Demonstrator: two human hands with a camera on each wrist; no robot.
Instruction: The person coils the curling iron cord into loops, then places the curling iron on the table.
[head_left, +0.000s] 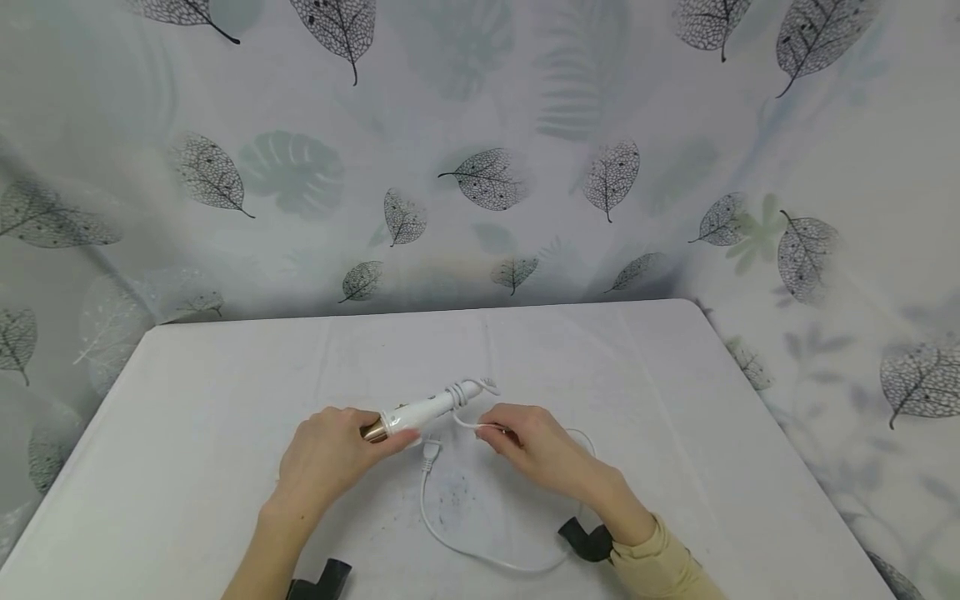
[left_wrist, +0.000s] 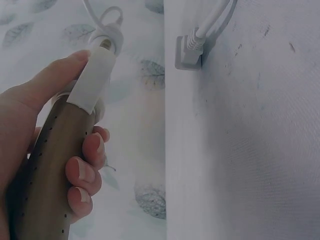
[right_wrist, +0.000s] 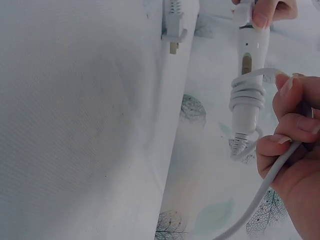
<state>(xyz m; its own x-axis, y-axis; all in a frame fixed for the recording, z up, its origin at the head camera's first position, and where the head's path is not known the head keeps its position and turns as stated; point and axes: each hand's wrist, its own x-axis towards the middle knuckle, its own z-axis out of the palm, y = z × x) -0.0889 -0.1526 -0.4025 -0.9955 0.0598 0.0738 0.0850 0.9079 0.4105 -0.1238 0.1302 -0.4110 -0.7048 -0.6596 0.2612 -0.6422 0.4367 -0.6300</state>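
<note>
My left hand (head_left: 327, 457) grips a white curling iron (head_left: 420, 413) by its gold-brown barrel (left_wrist: 52, 155), which is dotted with small holes. In the left wrist view the thumb lies along the white lever (left_wrist: 92, 80) and the fingers curl round the barrel. Several turns of white cord (right_wrist: 247, 96) wrap the handle near its tail end. My right hand (head_left: 543, 450) pinches the cord just right of the handle, and a length of it runs on through the curled fingers (right_wrist: 295, 125). The cord's plug (head_left: 431, 452) lies on the table below the iron.
A loose loop of cord (head_left: 517, 569) lies on the white table (head_left: 225, 400) between the forearms. Black bands (head_left: 585, 540) sit at both wrists. Behind the table hangs a leaf-patterned curtain (head_left: 420, 108). Dark specks mark the cloth near the plug.
</note>
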